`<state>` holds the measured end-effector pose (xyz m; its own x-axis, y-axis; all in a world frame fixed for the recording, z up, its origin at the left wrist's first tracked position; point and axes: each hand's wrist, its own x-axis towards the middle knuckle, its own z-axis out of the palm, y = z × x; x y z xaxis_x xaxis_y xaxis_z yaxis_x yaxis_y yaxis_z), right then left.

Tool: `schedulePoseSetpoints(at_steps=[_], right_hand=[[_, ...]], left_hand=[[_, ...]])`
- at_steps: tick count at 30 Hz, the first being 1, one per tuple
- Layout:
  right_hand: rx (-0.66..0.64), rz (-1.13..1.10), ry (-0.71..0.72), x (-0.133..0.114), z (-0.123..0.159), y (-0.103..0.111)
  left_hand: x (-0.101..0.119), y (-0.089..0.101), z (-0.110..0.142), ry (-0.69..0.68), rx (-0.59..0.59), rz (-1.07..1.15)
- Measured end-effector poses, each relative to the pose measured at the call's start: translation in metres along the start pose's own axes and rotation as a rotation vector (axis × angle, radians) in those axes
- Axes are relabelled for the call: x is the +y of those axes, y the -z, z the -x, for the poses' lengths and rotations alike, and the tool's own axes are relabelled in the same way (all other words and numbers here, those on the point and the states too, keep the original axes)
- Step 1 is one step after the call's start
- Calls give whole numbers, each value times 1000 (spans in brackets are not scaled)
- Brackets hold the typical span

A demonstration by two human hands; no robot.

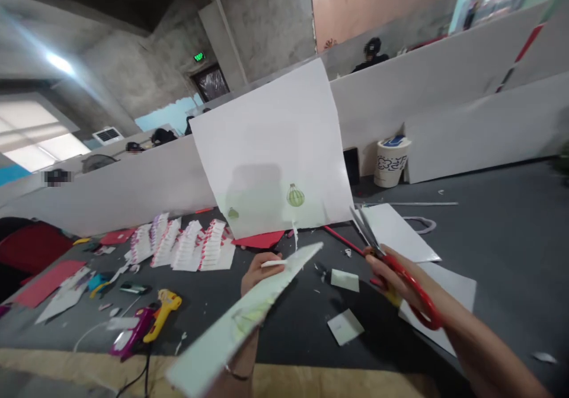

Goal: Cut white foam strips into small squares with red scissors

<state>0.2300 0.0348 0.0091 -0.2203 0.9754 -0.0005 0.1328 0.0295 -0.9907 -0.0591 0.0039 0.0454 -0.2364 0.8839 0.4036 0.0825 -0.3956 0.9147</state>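
My left hand (pixel 255 276) pinches a pale green strip of paper (pixel 213 341) with a printed hot-air balloon. The strip slants across the front of my hand and partly hides it. My right hand (pixel 381 269) grips a pair of scissors (pixel 420 303) with red handles. Their blades point up and are slightly apart, beside the large white sheet (pixel 271 125). That sheet leans upright against the partition, with two green balloons printed low on it. A thin torn sliver of paper (pixel 296 236) hangs at its lower edge. Two small pale paper pieces (pixel 345 328) lie between my hands.
To the left lie a yellow glue gun (pixel 164 312), a purple glue gun (pixel 131 336) and several white folded pieces with red edges (pixel 186 247). A white paper cup (pixel 391 164) stands back right, near white sheets (pixel 395 229). People sit beyond the partition (pixel 444 83).
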Motion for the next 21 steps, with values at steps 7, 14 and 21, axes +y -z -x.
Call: schedulePoseSetpoints(at_steps=[7,14,21], right_hand=[[-217,-608,-130,-13,12,-53],[-123,-380,-116,-5,8,-60],[156,-300,12,6,-11,-36]], left_hand=[[-21,-13,8,-594,-178,-463],[-47,-4,6,-608,-253,-817],[-38,-15,9,-358,-162,-787]])
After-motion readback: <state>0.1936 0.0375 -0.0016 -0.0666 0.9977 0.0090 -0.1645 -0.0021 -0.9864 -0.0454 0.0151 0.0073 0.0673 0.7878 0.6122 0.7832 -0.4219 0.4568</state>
